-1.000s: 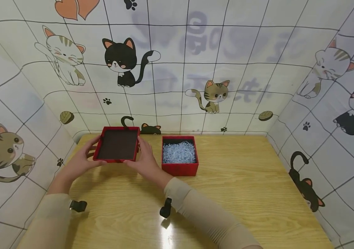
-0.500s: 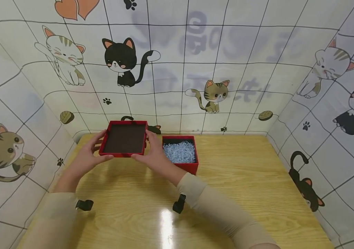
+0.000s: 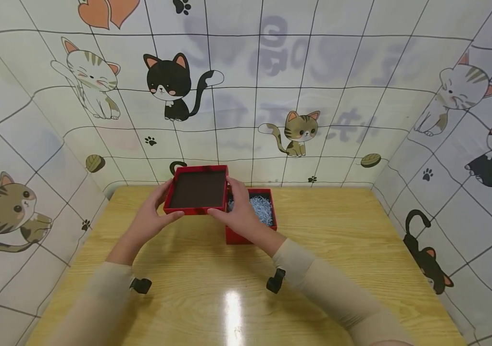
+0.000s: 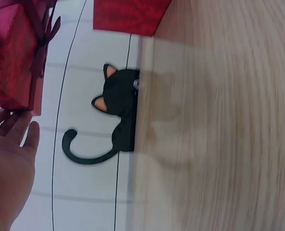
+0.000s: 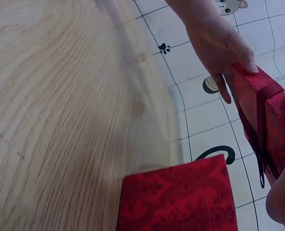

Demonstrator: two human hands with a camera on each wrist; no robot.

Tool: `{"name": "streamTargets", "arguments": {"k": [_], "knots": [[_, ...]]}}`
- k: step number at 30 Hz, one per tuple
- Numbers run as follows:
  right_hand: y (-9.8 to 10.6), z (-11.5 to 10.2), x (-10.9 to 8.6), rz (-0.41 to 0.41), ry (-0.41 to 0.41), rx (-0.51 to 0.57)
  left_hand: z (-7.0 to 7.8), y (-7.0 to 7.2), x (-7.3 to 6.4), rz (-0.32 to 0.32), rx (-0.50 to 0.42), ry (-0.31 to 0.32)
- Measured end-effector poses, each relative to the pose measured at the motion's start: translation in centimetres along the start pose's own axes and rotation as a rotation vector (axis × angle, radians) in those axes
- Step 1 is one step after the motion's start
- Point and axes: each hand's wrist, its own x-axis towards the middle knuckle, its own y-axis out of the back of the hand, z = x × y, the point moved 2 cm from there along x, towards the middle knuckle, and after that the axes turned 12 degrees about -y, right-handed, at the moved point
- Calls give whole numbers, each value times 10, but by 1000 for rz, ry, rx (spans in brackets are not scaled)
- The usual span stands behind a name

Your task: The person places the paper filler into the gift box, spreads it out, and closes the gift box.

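Observation:
Both hands hold a red box lid (image 3: 198, 190) up in the air, its dark inside facing the head camera. My left hand (image 3: 147, 220) grips its left edge, the thumb along the front rim. At the right edge, my right hand (image 3: 246, 216) grips it the same way. A dark red ribbon (image 4: 40, 43) with a bow crosses the lid's outer face in the left wrist view. Below and right of the lid stands the open red box (image 3: 239, 236), holding pale blue shredded paper (image 3: 262, 209). The lid and right hand hide the box's left part.
The box stands on a wooden table (image 3: 345, 250) near its back edge. Behind and at both sides hang white gridded sheets (image 3: 237, 62) printed with cartoon cats. A small black device (image 3: 142, 286) is strapped at each wrist.
Both hands have carried the lid to the right and slightly up. It now overlaps the left side of the box in the head view. The box has stayed in place.

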Motion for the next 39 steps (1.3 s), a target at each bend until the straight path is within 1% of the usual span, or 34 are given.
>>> {"name": "streamTargets", "arguments": {"k": [4,9,18,23,27,31,35,39], "knots": [[14,8,-5,20,-3,-14,4,-16,7,6,-37,-54],[28,15,-15,20,-28,-9,7,-33,12,4,-49,-74],[49,36,-24,32,-4,62,14,-63,22,26,-62,-128],[61,49,-28,28,5,87,17,-77,28,30,-84,-170],[71,57,-33,22,9,110,20,-85,30,18,-109,-200],[81,62,-37,10,16,118,24,-90,31,10,-117,-209],[89,68,-39,-10,26,140,33,-91,30,6,-124,-220],[95,73,-40,-21,23,152,40,-90,30,-13,-124,-251]]}}
